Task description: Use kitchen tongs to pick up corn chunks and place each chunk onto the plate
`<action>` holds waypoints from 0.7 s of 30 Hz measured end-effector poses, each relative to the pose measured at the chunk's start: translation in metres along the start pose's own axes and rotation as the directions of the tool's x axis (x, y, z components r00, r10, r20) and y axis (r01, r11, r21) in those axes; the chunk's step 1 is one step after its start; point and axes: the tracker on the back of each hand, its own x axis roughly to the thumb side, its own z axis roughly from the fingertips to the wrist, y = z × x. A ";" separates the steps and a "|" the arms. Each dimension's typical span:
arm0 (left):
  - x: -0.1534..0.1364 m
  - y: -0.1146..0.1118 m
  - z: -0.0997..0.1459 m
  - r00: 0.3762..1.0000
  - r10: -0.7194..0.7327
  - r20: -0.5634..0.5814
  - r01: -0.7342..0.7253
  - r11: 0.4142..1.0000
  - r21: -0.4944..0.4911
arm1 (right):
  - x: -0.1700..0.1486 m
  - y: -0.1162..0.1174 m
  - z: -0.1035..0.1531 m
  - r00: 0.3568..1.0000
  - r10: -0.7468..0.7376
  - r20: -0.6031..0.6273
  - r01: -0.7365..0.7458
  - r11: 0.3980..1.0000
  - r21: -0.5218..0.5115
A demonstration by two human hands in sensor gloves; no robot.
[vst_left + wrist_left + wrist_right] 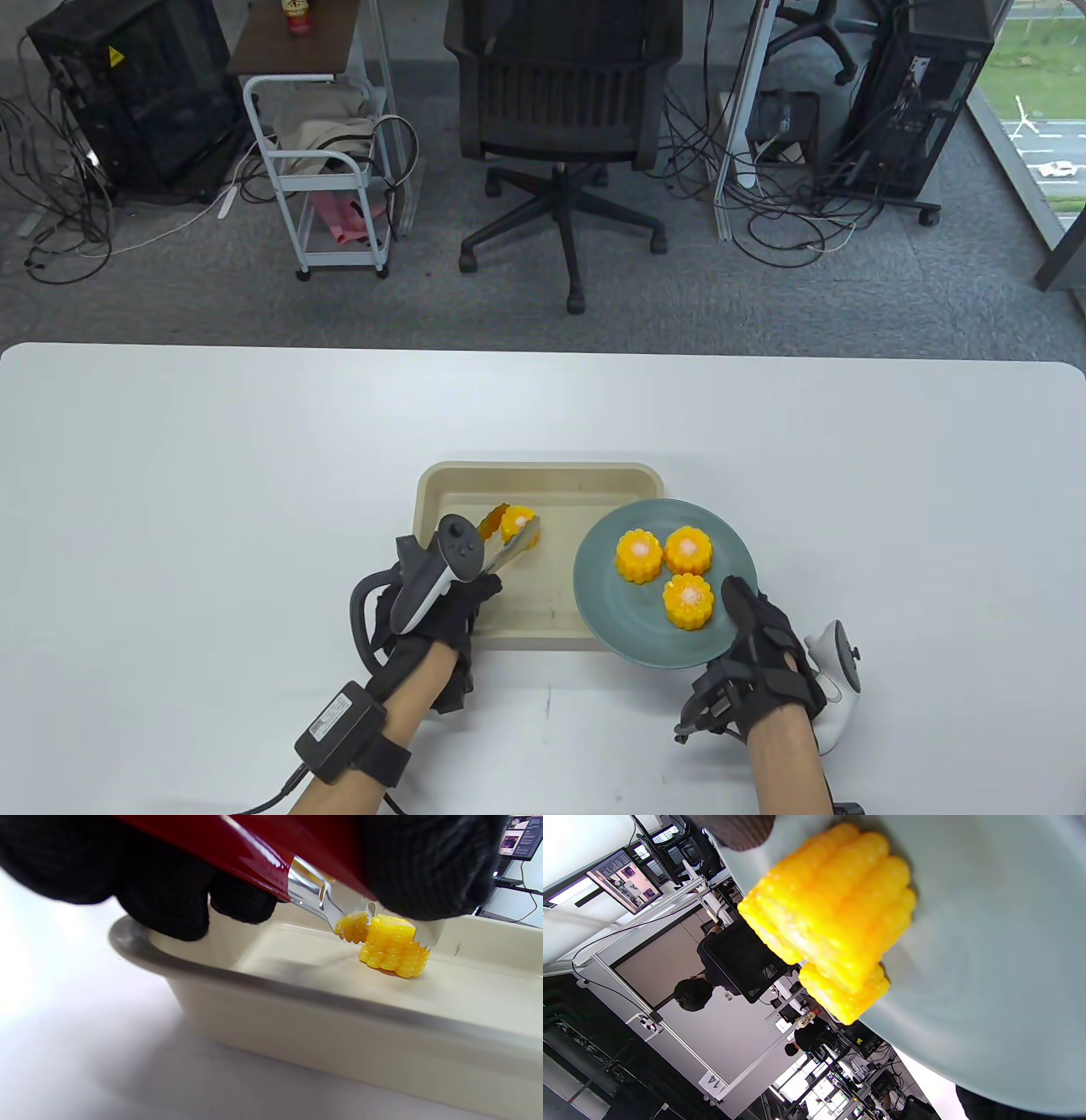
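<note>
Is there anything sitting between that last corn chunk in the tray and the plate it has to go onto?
Only the tray wall; the tongs must lift the corn chunk over it. The plate overlaps the tray's right edge, with bare space on its left.

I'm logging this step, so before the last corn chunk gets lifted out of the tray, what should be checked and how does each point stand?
1. Left hand grips the red-handled metal tongs: ok.
2. Tong tips sit on both sides of the yellow corn chunk in the tray: ok.
3. Chunk lifted clear of the beige rectangular tray: not ok; in the left wrist view it looks to be resting on the tray floor.
4. Grip firm enough to lift: cannot tell.
5. Free space on the round grey-green plate, beside its three corn chunks: ok.
6. Right hand steadies the plate, fingers on its rim: ok.
</note>
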 end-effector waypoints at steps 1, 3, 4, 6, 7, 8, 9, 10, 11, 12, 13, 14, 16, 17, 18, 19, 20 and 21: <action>-0.001 0.000 0.000 1.000 0.002 0.002 -0.002 1.000 -0.001 | 0.000 0.000 0.000 1.000 0.000 0.000 0.000 1.000 -0.001; -0.003 0.002 -0.001 1.000 0.016 0.002 -0.016 1.000 -0.002 | 0.000 0.000 0.000 1.000 -0.003 0.001 0.003 1.000 -0.004; -0.005 0.004 0.000 0.999 0.032 0.006 -0.032 0.999 0.006 | 0.000 0.000 0.000 1.000 -0.004 0.004 0.004 1.000 -0.008; -0.007 0.009 0.003 0.998 0.051 0.019 -0.052 0.998 0.020 | 0.000 0.000 0.000 1.000 -0.011 0.009 0.011 1.000 -0.012; -0.008 0.012 0.005 0.998 0.060 0.026 -0.061 0.998 0.028 | 0.000 0.000 0.000 1.000 -0.016 0.010 0.016 1.000 -0.014; -0.008 0.016 0.008 0.997 0.072 0.039 -0.074 0.996 0.041 | 0.001 -0.001 0.000 1.000 -0.022 0.013 0.022 1.000 -0.017; -0.009 0.020 0.011 0.995 0.081 0.049 -0.084 0.995 0.049 | 0.001 -0.001 0.000 1.000 -0.026 0.015 0.027 0.999 -0.019; -0.009 0.025 0.016 0.993 0.098 0.068 -0.102 0.993 0.060 | 0.001 -0.001 0.000 0.999 -0.033 0.018 0.033 0.999 -0.023; -0.009 0.030 0.021 0.990 0.112 0.083 -0.117 0.991 0.066 | 0.001 -0.002 0.000 0.999 -0.038 0.021 0.039 0.999 -0.027; -0.010 0.035 0.028 0.986 0.127 0.105 -0.136 0.987 0.080 | 0.002 -0.002 0.000 0.999 -0.046 0.024 0.047 0.998 -0.032; -0.009 0.040 0.034 0.982 0.140 0.124 -0.152 0.984 0.094 | 0.002 -0.003 0.000 0.998 -0.053 0.026 0.054 0.998 -0.037; -0.009 0.045 0.040 0.979 0.146 0.141 -0.161 0.981 0.104 | 0.002 -0.004 0.000 0.998 -0.057 0.028 0.058 0.997 -0.041; -0.008 0.054 0.054 0.969 0.164 0.187 -0.190 0.973 0.129 | 0.003 -0.006 0.000 0.997 -0.066 0.034 0.067 0.996 -0.053; -0.007 0.059 0.062 0.962 0.172 0.211 -0.203 0.969 0.137 | 0.003 -0.007 0.000 0.997 -0.071 0.036 0.073 0.996 -0.058; -0.005 0.062 0.068 0.956 0.177 0.234 -0.214 0.966 0.144 | 0.004 -0.009 -0.001 0.996 -0.076 0.038 0.078 0.995 -0.064; -0.004 0.065 0.074 0.951 0.178 0.253 -0.219 0.965 0.146 | 0.004 -0.009 -0.001 0.996 -0.078 0.041 0.081 0.994 -0.068; -0.002 0.068 0.081 0.943 0.182 0.277 -0.228 0.963 0.144 | 0.004 -0.011 -0.001 0.996 -0.081 0.043 0.084 0.994 -0.075; 0.000 0.071 0.088 0.933 0.191 0.305 -0.242 0.960 0.138 | 0.004 -0.012 -0.001 0.996 -0.083 0.042 0.086 0.993 -0.079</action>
